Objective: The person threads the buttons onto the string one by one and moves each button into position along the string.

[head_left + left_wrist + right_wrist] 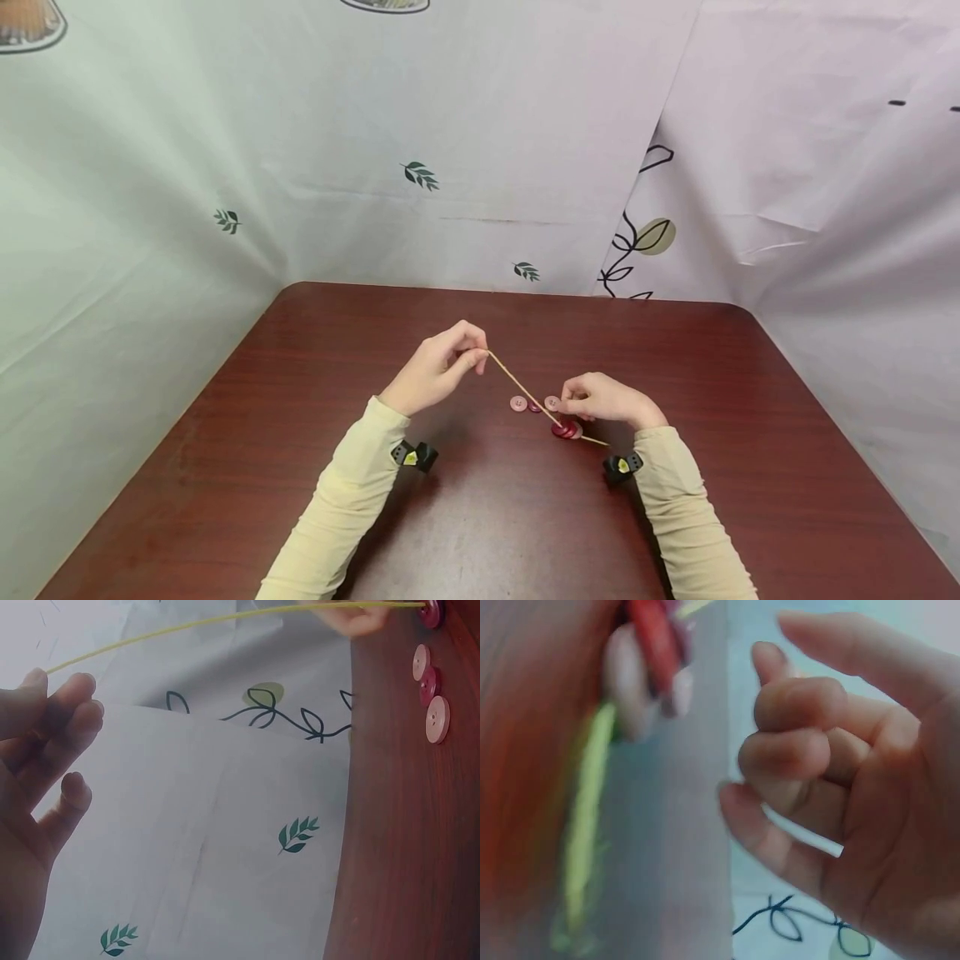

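Note:
My left hand [438, 367], raised on the left, pinches the upper end of a yellow string [521, 385] between thumb and fingertips. The string slants down, fairly taut, to a cluster of threaded red and pink buttons [564, 429] low over the table. Its tail [585, 825] hangs beyond them. My right hand [603, 398] is just above and right of the cluster, fingers loosely bent. In the right wrist view its thumb stands apart from the fingers and nothing is held. Beside it lie a pink button [438, 720], a red button [430, 686] and another pink button [422, 662].
Everything is on a dark reddish-brown wooden table [337, 350] with rounded far corners. White sheeting [465, 100] printed with leaves hangs behind it and along both sides. Each wrist bears a small black camera [414, 456].

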The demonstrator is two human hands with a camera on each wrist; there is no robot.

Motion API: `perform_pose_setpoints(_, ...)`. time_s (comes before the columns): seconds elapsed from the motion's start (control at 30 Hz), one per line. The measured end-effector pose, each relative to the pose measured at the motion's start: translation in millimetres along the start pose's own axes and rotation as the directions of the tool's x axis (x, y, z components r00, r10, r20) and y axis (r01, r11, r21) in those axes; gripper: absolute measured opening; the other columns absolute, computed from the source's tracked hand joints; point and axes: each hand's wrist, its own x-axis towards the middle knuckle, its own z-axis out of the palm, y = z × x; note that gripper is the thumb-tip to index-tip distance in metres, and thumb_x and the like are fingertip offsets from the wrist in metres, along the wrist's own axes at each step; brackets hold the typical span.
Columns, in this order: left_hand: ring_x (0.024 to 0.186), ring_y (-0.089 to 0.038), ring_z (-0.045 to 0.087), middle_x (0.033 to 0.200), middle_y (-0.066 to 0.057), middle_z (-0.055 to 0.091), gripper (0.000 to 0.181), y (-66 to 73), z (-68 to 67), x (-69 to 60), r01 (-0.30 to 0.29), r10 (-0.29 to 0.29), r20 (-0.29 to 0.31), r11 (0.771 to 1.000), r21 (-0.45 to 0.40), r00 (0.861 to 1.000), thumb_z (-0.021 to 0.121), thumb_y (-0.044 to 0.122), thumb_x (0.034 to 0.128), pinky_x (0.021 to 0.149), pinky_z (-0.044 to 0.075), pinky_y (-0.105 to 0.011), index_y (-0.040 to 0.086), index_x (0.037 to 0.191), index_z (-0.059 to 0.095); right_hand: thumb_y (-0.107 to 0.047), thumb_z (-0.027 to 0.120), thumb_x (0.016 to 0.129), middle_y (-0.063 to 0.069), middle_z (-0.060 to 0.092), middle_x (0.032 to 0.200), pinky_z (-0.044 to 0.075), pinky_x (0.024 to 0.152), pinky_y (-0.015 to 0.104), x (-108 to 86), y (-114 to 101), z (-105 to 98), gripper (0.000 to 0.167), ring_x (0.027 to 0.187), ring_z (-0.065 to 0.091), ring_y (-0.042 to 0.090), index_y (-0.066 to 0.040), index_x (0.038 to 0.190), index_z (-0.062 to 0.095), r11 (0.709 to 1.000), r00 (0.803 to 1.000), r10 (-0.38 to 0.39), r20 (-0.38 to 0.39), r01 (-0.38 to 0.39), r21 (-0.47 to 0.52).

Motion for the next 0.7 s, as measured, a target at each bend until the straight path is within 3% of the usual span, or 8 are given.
perform_pose_setpoints(0.13, 0.061, -0.006, 0.047, 0.070, -0.003, 0.059, 0.008, -0.2, 1.0, 0.7, -0.015, 0.015, -0.003, 1.000, 0.005, 1.000, 0.059, 0.003, 0.0939, 0.054, 0.037, -0.020, 0.009, 0.095, 0.053, -0.020, 0.064, 0.092, 0.002, 0.061, 0.071, 0.043, 0.063, 0.022, 1.9, -16.4, -0.8, 0.015, 0.065, 0.053, 0.006, -0.005, 0.088, 0.066, 0.997, 0.988, -0.061, -0.144, 0.068, 0.044)
perform_pose_setpoints(0.3, 0.060, -0.005, 0.045, 0.070, -0.002, 0.059, 0.012, -1.4, 3.5, 1.4, -0.040, 0.040, 0.000, 0.998, 0.058, 0.999, 0.063, 0.002, 0.0913, 0.054, 0.038, -0.020, 0.010, 0.094, 0.054, -0.021, 0.061, 0.095, 0.008, 0.068, 0.100, 0.050, 0.084, 0.021, 5.6, -44.2, 4.5, 0.017, 0.095, 0.066, 0.017, -0.007, 0.105, 0.065, 0.963, 0.960, -0.109, -0.259, 0.167, 0.213)
perform_pose_setpoints(0.4, 0.060, -0.008, 0.047, 0.070, -0.001, 0.059, 0.013, -2.5, 5.7, 1.7, -0.060, 0.060, 0.005, 0.995, 0.081, 0.998, 0.064, 0.002, 0.0901, 0.054, 0.040, -0.024, 0.010, 0.094, 0.054, -0.025, 0.058, 0.097, 0.008, 0.067, 0.114, 0.052, 0.079, 0.025, 5.8, -60.1, 8.9, 0.022, 0.107, 0.065, 0.021, -0.014, 0.116, 0.062, 0.930, 0.966, -0.093, -0.243, 0.172, 0.326)
perform_pose_setpoints(0.47, 0.060, -0.009, 0.047, 0.070, -0.001, 0.059, 0.013, -3.0, 7.0, 1.7, -0.072, 0.072, 0.010, 0.993, 0.095, 0.997, 0.065, 0.003, 0.0903, 0.054, 0.042, -0.027, 0.011, 0.095, 0.054, -0.027, 0.057, 0.098, 0.007, 0.066, 0.119, 0.050, 0.068, 0.026, 5.2, -67.0, 11.4, 0.026, 0.106, 0.064, 0.019, -0.017, 0.122, 0.060, 0.909, 0.971, -0.086, -0.221, 0.167, 0.382)
perform_pose_setpoints(0.53, 0.061, -0.009, 0.047, 0.071, 0.000, 0.060, 0.012, -3.1, 8.2, 1.6, -0.082, 0.081, 0.016, 0.989, 0.122, 0.997, 0.064, 0.005, 0.0910, 0.056, 0.043, -0.028, 0.011, 0.095, 0.055, -0.026, 0.056, 0.099, 0.009, 0.065, 0.123, 0.049, 0.067, 0.025, 4.4, -72.7, 13.1, 0.028, 0.107, 0.063, 0.016, -0.017, 0.126, 0.057, 0.883, 0.975, -0.090, -0.202, 0.173, 0.437)
perform_pose_setpoints(0.6, 0.062, -0.009, 0.047, 0.070, 0.002, 0.059, 0.011, -2.9, 8.9, 1.3, -0.092, 0.090, 0.019, 0.982, 0.167, 0.996, 0.065, 0.008, 0.0912, 0.058, 0.042, -0.026, 0.011, 0.095, 0.056, -0.022, 0.054, 0.099, 0.014, 0.066, 0.123, 0.049, 0.071, 0.022, 4.4, -75.7, 14.5, 0.031, 0.108, 0.064, 0.016, -0.014, 0.129, 0.054, 0.859, 0.974, -0.117, -0.194, 0.197, 0.473)
perform_pose_setpoints(0.7, 0.063, -0.010, 0.047, 0.069, 0.005, 0.059, 0.011, -2.7, 9.8, 1.2, -0.116, 0.115, 0.021, 0.966, 0.231, 0.993, 0.066, 0.009, 0.0909, 0.060, 0.040, -0.023, 0.012, 0.095, 0.056, -0.019, 0.054, 0.099, 0.019, 0.068, 0.111, 0.049, 0.070, 0.020, 4.6, -77.4, 15.7, 0.032, 0.096, 0.068, 0.016, -0.012, 0.130, 0.052, 0.831, 0.971, -0.144, -0.190, 0.222, 0.510)
